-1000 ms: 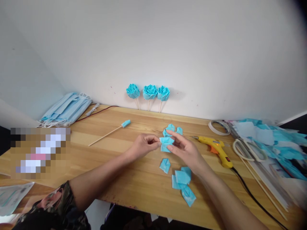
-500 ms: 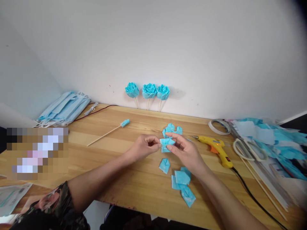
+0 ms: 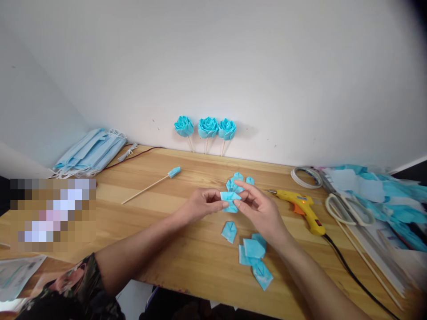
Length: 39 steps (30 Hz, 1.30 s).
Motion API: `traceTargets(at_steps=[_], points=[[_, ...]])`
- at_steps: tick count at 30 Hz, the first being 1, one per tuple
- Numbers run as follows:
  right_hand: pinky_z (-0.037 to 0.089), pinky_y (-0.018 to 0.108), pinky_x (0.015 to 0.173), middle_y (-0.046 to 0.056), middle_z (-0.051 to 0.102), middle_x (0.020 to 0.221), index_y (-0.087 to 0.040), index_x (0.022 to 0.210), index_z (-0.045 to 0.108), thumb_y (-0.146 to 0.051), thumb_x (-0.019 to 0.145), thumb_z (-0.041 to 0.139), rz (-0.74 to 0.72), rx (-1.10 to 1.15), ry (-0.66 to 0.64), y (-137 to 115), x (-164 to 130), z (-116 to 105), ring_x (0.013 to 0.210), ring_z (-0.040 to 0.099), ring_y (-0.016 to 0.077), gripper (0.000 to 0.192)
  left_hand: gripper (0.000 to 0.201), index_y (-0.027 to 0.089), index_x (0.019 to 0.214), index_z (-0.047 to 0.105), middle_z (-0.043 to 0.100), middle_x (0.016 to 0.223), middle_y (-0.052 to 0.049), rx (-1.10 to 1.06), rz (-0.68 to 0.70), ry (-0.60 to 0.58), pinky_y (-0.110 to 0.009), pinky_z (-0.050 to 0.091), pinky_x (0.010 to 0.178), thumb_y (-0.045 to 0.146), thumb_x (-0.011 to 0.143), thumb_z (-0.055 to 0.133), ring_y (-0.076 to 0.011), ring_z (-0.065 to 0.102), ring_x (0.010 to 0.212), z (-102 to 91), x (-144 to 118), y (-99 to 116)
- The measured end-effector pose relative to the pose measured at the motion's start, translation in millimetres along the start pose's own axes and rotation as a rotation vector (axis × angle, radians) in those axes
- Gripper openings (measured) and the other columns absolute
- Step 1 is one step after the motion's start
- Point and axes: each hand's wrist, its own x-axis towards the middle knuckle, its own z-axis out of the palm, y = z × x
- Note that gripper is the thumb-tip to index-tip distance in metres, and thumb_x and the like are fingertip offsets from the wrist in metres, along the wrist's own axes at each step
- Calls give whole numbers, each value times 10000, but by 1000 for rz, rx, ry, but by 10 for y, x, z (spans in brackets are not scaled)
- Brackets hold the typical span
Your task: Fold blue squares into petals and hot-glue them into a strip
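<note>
Between both hands is a small folded piece of blue mask fabric (image 3: pixel 229 202), raised above the wooden table. My left hand (image 3: pixel 202 206) pinches its left side with thumb and fingers. On its right side my right hand (image 3: pixel 260 209) grips with thumb and index finger, the other fingers partly hidden. Behind it lie several folded blue pieces (image 3: pixel 237 178). Closer to me are a single folded petal (image 3: pixel 229 232) and a small group of folded petals (image 3: pixel 255 249).
A yellow glue gun (image 3: pixel 302 206) lies to the right, near scissors (image 3: pixel 348 211), a tape roll (image 3: pixel 306 178) and blue scraps (image 3: pixel 376 186). Three blue fabric flowers (image 3: pixel 208 127) on sticks lean against the wall. Left are a blue-tipped stick (image 3: pixel 147 189) and stacked masks (image 3: pixel 91 151).
My left thumb has moved right, further onto the front of the folded fabric piece. My right fingers have shifted slightly along its edge. Both hands still hold it.
</note>
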Motion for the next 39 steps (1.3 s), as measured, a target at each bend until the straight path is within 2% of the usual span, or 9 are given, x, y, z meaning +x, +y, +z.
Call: traceTargets(at_steps=[3,8,15,18,22,25,29,35,39], points=[[503,317,734,-4,592,762,-230,1216,577,-322,799,611,0,-39,-3,-31,-12,33,735,581,158,428,343,142,659,502,411,594,51,19,-17,-7,-220,270,542,442,720,656,-64,353,563,18,-3,-5],[511,316,704,2,602,770,-229,1224,574,-347,802,606,27,-15,-14,-50,-11,48,724,583,160,439,355,151,631,485,381,583,52,53,-21,-6,-229,256,536,452,712,655,-70,327,554,0,-12,3],[517,347,825,53,669,1028,-248,1284,556,-376,810,603,83,37,-76,-38,-8,35,937,622,197,494,360,146,604,490,374,582,49,81,49,60,-223,258,540,442,717,660,-70,328,562,22,-17,-8],[518,349,807,53,661,1029,-238,1287,559,-364,774,643,94,-18,-83,-17,-3,45,906,618,197,535,371,143,603,492,370,574,52,93,46,42,-221,257,539,454,726,654,-69,330,561,40,-24,-5],[522,333,753,35,653,924,-232,1239,607,-356,791,616,69,-122,-43,-10,10,27,809,607,179,464,350,137,697,582,473,616,30,82,14,-33,-225,327,581,479,767,614,-84,414,596,2,-23,-5],[518,340,794,46,663,961,-226,1241,608,-344,795,606,50,-155,-15,-14,14,6,863,613,190,461,369,134,779,623,571,712,-10,45,12,-67,-237,382,630,498,801,569,-98,476,647,-38,-12,-4],[520,340,795,56,667,994,-223,1243,598,-330,807,582,29,-176,-8,-11,1,3,884,618,193,449,328,130,821,634,560,709,1,28,9,-29,-225,356,605,453,764,621,-90,451,637,-31,1,7],[503,364,855,64,673,1118,-228,1203,624,-363,837,561,11,-184,-57,-13,-19,20,965,621,211,395,243,133,687,581,444,601,49,77,40,54,-214,291,568,361,737,647,-70,358,584,7,-5,22],[508,362,858,65,655,1177,-226,1304,549,-403,834,567,47,-124,-79,-22,-9,25,976,622,212,502,245,140,654,561,433,586,52,75,55,90,-217,294,566,355,732,649,-72,358,574,8,-12,32]])
